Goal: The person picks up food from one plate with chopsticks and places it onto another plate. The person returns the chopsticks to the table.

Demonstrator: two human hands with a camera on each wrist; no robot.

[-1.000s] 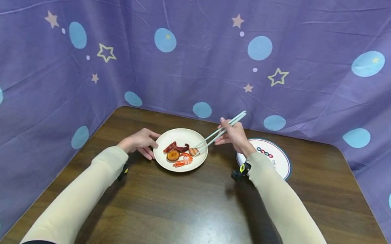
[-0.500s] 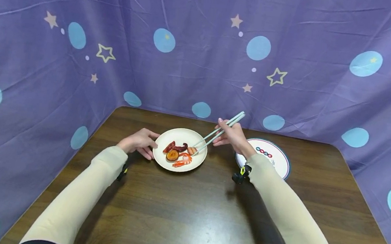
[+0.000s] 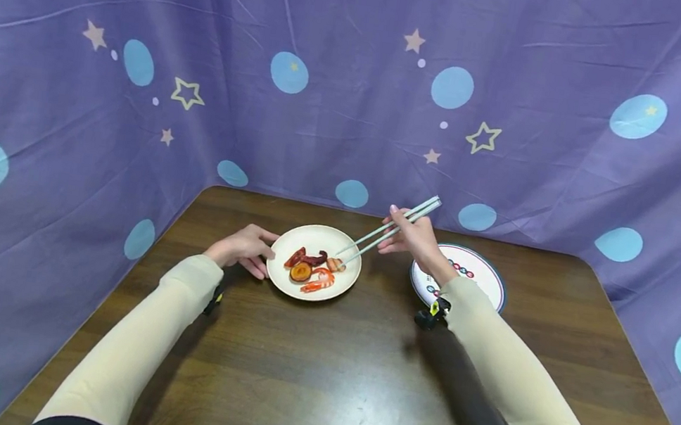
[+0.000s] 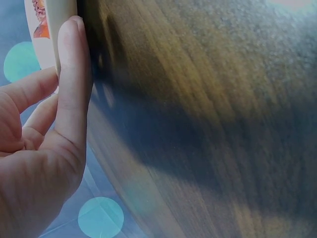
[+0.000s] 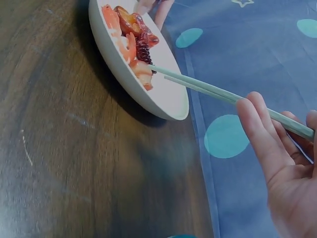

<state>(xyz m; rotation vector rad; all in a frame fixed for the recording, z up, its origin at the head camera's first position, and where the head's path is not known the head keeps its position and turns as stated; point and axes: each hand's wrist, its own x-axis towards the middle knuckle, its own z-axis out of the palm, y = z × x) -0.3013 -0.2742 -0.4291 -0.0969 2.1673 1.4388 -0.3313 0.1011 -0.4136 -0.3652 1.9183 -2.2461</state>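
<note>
A cream plate (image 3: pixel 319 231) stands on the table with pieces of food on it. My left hand (image 3: pixel 245 247) holds its left rim between thumb and fingers, close up in the left wrist view. My right hand (image 3: pixel 410 237) grips a pair of pale green chopsticks (image 3: pixel 399 225), which slant down over the plate's right side. Their tips are at a striped pale-orange food piece (image 5: pixel 142 74); whether both touch it I cannot tell. Beside that piece are a shrimp (image 3: pixel 319 281), a round orange-brown slice (image 3: pixel 301 271), a dark red octopus tentacle (image 3: pixel 317 258) and a reddish piece (image 3: pixel 295 256).
A white plate (image 3: pixel 486 276) with a blue rim and coloured print lies to the right, partly under my right forearm. The brown wooden table (image 3: pixel 308 371) ends at a purple patterned cloth (image 3: pixel 354 101) behind and at the sides.
My right hand and the chopsticks' upper ends have shifted slightly right, while the tips stay by the striped piece. My left hand keeps its place on the cream plate.
</note>
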